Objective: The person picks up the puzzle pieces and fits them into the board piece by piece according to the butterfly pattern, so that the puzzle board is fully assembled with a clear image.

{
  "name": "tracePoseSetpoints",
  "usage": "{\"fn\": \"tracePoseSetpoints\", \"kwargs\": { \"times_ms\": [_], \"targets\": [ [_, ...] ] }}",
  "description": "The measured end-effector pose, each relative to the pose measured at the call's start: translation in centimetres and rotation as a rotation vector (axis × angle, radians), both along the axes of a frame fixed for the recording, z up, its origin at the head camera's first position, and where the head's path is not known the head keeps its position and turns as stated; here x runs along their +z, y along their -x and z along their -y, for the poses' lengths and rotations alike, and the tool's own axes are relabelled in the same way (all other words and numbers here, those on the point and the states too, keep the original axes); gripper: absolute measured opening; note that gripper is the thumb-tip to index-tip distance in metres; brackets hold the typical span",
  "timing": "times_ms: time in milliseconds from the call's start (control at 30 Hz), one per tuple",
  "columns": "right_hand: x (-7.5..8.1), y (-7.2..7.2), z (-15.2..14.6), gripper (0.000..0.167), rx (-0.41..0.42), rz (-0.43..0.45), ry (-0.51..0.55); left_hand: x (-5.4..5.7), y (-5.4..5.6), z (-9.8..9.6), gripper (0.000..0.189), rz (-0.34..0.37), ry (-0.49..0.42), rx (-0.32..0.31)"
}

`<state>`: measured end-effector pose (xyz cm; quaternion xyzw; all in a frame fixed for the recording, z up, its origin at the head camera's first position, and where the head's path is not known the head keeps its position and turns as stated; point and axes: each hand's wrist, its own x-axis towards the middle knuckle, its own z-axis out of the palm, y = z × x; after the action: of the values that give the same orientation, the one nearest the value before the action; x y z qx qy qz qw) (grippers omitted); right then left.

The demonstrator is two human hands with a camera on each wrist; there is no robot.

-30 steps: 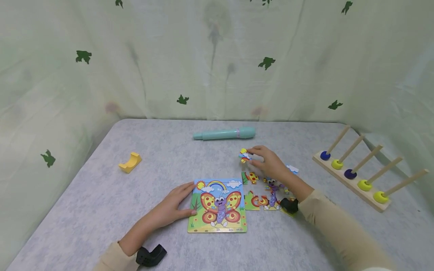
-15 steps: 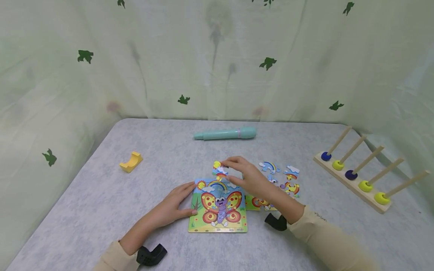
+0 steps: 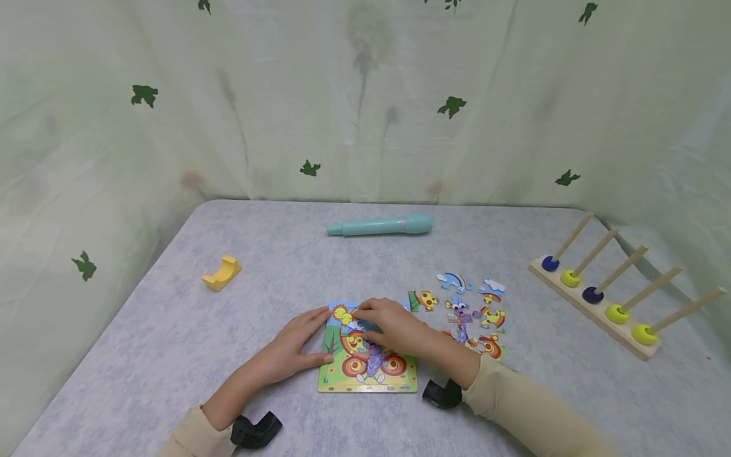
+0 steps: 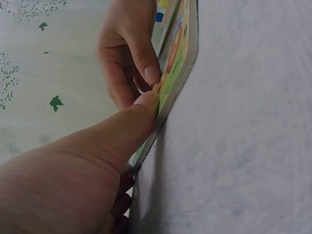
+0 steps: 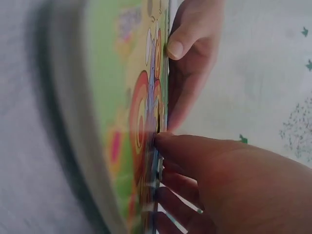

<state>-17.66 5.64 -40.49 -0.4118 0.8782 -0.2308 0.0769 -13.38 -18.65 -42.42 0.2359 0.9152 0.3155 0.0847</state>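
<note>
A square butterfly puzzle board [image 3: 394,384] lies on the table in front of the person. The left hand [image 3: 294,346] rests along its left side, fingers stretched toward the far left corner, thumb on the edge; in the left wrist view the thumb [image 4: 131,124] lies over the border. Low over the board's upper left part, the right hand [image 3: 394,325] pinches a puzzle piece [image 3: 346,318] with a yellow sun on it. The piece overlaps the printed sun and wing, and the fingers partly cover it. In the right wrist view the right thumb [image 5: 190,148] is right at the picture surface.
Several loose puzzle pieces [image 3: 459,306] lie right of the board, some partly behind the right forearm. A teal pen-shaped tube [image 3: 379,226] lies at the back. A yellow curved block [image 3: 221,274] is at the left, a wooden peg stand [image 3: 596,306] with beads at the right.
The right hand has carried the sun piece from above the loose pieces leftward and toward the person, down onto the board's upper left part. The left hand has stayed at the board's edge.
</note>
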Motion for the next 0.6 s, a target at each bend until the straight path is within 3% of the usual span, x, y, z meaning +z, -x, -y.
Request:
{"fn": "tracePoseSetpoints", "kwargs": {
  "times_ms": [300,600],
  "targets": [
    [-0.58,0.29,0.15,0.042,-0.03,-0.027,0.005,-0.21,0.0,0.1,0.08,-0.042,0.022,-0.013],
    [-0.85,0.73,0.85,0.042,-0.066,-0.065,-0.013,-0.49,0.04,0.2,0.059,-0.178,0.058,-0.117]
  ]
}}
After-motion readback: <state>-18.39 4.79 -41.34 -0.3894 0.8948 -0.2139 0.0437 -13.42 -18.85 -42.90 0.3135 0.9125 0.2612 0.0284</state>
